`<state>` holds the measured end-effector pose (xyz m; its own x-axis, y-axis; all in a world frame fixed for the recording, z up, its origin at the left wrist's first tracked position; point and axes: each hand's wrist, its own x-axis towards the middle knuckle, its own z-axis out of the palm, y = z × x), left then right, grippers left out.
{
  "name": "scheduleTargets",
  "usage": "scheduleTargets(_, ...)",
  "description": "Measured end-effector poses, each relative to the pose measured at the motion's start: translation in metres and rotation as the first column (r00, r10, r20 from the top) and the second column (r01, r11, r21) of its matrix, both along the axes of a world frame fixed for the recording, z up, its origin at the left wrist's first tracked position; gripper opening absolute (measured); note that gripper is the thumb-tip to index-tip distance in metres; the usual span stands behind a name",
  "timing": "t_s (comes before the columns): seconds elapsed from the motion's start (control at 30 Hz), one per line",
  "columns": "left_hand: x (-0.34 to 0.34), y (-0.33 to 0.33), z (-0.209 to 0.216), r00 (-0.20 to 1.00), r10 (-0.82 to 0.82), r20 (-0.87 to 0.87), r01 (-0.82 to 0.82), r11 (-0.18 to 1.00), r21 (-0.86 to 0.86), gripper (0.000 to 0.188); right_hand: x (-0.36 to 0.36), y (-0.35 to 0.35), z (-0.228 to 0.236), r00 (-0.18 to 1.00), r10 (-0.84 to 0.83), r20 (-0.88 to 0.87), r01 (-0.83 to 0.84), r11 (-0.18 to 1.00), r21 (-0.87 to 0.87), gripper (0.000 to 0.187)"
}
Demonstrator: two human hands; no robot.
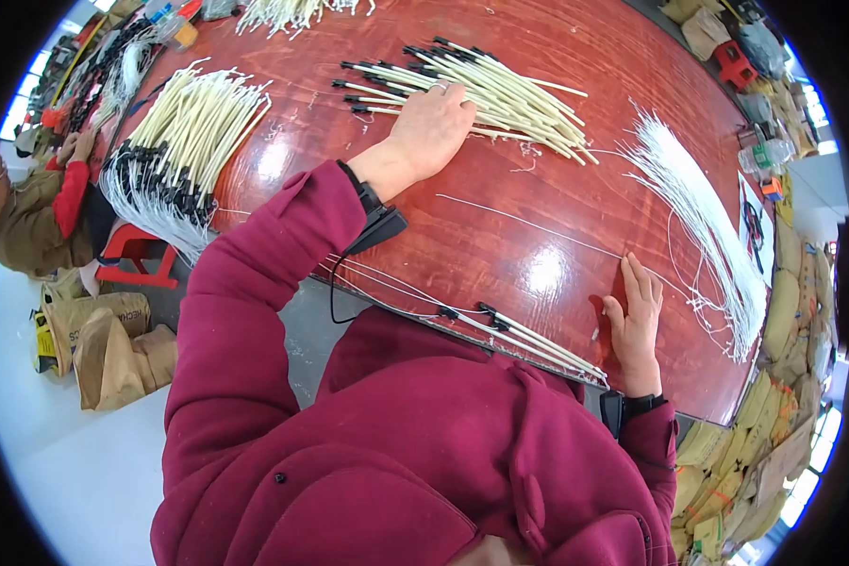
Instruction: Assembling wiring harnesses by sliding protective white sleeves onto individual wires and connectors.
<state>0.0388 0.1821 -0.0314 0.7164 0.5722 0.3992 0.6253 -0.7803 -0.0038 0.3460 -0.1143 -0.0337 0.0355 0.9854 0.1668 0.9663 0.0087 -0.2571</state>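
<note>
Head view, the only one. The person is working at a red-brown table (pixel 472 255), both maroon sleeves (pixel 274 245) reaching in from below.

Left hand (pixel 432 130): lying at 12 o'clock, fingers bending down onto the black-ended side of a loose pile of cream sticks (pixel 524 96), which is spreading from 12 toward 1 o'clock. The fingertips are hiding among the sticks; unable to tell how far they are parting or whether they are grasping one.

Right hand (pixel 639 311): resting palm down just past 3 o'clock, fingers extending, thumb standing well away from them, nothing enclosed. A single white strand (pixel 538 224) is running across the bare wood from the middle toward its fingertips; unable to tell whether they are pressing on it.

Around the hands: a sheaf of white strands (pixel 707 222) is fanning out between 2 and 3 o'clock. At 4 o'clock, a few cream sticks with black ends (pixel 547 347) are lying along the near table edge, thin strands trailing leftward. At 10 o'clock, a second cluster of sticks (pixel 198 123) is lying with strands hanging over the edge.

Further off: a co-worker (pixel 42 212) is sitting between 9 and 10 o'clock, near a red stool (pixel 137 255); stacked sacks (pixel 736 443) are filling 4 o'clock.
</note>
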Motion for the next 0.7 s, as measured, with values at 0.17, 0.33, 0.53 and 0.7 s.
scheduleTargets(0.17,-0.015,0.012,-0.001,0.998,-0.054,-0.011,0.055,0.998,0.024,0.010,-0.008,-0.002,0.002,1.000,-0.011,0.015,0.011,1.000,0.011,0.065)
scheduleTargets(0.33,-0.022,0.018,-0.001,0.990,-0.138,0.005,0.137,0.984,0.114,0.014,-0.012,0.000,-0.004,1.000,-0.023,0.018,0.023,0.999,0.022,0.065)
scheduleTargets(0.53,-0.037,-0.024,0.017,0.941,-0.265,0.211,0.270,0.963,0.007,0.009,-0.007,0.001,-0.015,1.000,-0.029,0.012,0.028,0.999,0.037,0.063)
scheduleTargets(0.7,-0.069,-0.069,-0.003,0.930,-0.060,0.362,0.205,0.903,-0.377,0.008,0.000,-0.001,-0.014,0.999,-0.041,0.028,0.040,0.999,0.036,0.064)
